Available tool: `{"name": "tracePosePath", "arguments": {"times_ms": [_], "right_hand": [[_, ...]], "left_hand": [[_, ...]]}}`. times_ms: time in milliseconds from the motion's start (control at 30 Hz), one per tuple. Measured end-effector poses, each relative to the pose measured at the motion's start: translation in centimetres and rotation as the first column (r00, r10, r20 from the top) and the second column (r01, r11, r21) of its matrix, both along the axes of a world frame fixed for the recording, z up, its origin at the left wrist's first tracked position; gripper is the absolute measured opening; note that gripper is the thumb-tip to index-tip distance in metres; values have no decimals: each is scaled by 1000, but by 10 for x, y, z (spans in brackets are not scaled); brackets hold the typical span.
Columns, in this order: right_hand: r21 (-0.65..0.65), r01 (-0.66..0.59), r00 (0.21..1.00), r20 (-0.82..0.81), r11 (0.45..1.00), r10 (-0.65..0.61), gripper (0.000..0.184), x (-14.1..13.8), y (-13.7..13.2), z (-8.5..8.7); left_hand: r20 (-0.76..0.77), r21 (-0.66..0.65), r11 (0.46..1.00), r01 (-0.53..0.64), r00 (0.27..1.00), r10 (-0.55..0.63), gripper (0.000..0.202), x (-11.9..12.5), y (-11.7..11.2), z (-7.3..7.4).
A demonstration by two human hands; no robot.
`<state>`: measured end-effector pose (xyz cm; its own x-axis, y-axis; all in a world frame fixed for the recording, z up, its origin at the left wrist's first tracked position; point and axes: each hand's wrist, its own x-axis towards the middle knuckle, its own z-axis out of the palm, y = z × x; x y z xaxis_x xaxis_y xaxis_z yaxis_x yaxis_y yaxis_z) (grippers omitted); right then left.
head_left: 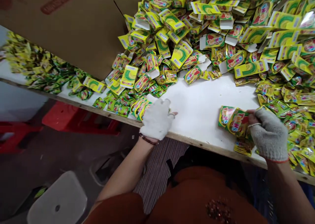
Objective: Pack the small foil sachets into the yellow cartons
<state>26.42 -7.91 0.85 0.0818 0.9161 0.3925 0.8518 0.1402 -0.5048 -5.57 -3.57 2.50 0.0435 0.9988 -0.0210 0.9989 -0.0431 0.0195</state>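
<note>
My left hand, in a white knit glove with bare fingertips, is at the table's front edge. Its fingers curl inward and its thumb points right; what they hold, if anything, is hidden. Just left of it lie striped yellow-green packs, partly covered by the hand. My right hand, in a grey-white glove, pinches a green-and-yellow candy packet by its right side. A similar pack sits against its left side. Beneath them a yellow sachet lies at the edge.
Small yellow-green cartons, many with open flaps, are heaped across the back of the white table. Loose sachets spread at the right. A big cardboard box stands back left. Below are red stools and a grey stool.
</note>
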Motion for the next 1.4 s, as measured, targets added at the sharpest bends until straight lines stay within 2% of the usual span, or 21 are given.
{"name": "tracePosePath", "arguments": {"times_ms": [67,133,200,233,267,333,400,467,533,633,700,800,867,900,967,1033,1067,1200,1300,1400], "right_hand": [[127,49,990,126,991,-65,25,10,1,7],[227,37,988,135,973,-69,32,6,-4,10],[249,-40,998,63,968,25,31,-11,-13,9],[232,-87,996,2,969,89,27,-23,-17,6],[182,-135,986,-73,974,151,22,-37,-21,2],[34,-211,935,-286,977,212,16,-63,-26,-11],[-90,-263,847,-499,961,185,21,-81,-26,-26],[-151,-302,771,-620,941,148,25,-89,-23,-40],[-168,-302,754,-644,938,128,26,-87,-22,-50],[-159,-259,811,-571,953,125,30,-77,-21,-55],[-150,-256,845,-514,955,146,28,-71,-20,-53],[-151,-279,866,-466,948,181,18,-65,-16,-43],[-180,-289,876,-445,940,184,17,-64,-12,-39],[-200,-286,874,-455,937,170,16,-63,-10,-37],[-224,-293,831,-541,930,132,11,-63,-8,-38],[-224,-315,768,-631,922,110,27,-63,-7,-40],[-222,-324,762,-637,920,115,31,-63,-7,-41],[-169,-330,863,-453,929,225,13,-63,-9,-40],[-101,-387,868,-375,916,326,16,-64,-10,-35],[-110,-376,874,-371,920,312,17,-65,-8,-30]], "left_hand": [[-131,-63,987,-149,981,140,31,-18,4,2],[-85,-79,984,-160,985,153,35,-28,4,-5],[183,-45,995,-92,978,98,38,-25,-1,-18],[373,-25,998,-62,926,67,38,-19,-6,-25],[559,-16,999,-45,828,46,39,-11,-11,-32],[831,-52,998,-24,554,56,43,10,-22,-45],[944,-110,994,17,316,99,48,32,-33,-55],[977,-130,988,85,179,113,49,48,-40,-63],[986,-129,978,163,124,110,43,55,-43,-70],[987,-134,953,272,124,104,35,56,-39,-72],[988,-102,947,304,142,61,30,55,-33,-69],[970,-14,948,317,235,-64,16,59,-19,-58],[952,-4,939,343,289,-102,17,65,-10,-52],[957,-20,936,353,278,-84,15,68,-6,-51],[982,-82,929,361,190,13,22,72,-1,-52],[989,-134,926,354,114,99,41,73,-1,-56],[987,-144,928,345,114,111,42,73,-2,-59],[982,-68,951,303,189,10,18,66,-9,-61],[976,-19,931,364,211,-63,21,62,-9,-53],[945,-60,914,402,318,-78,21,61,-4,-40]]}}
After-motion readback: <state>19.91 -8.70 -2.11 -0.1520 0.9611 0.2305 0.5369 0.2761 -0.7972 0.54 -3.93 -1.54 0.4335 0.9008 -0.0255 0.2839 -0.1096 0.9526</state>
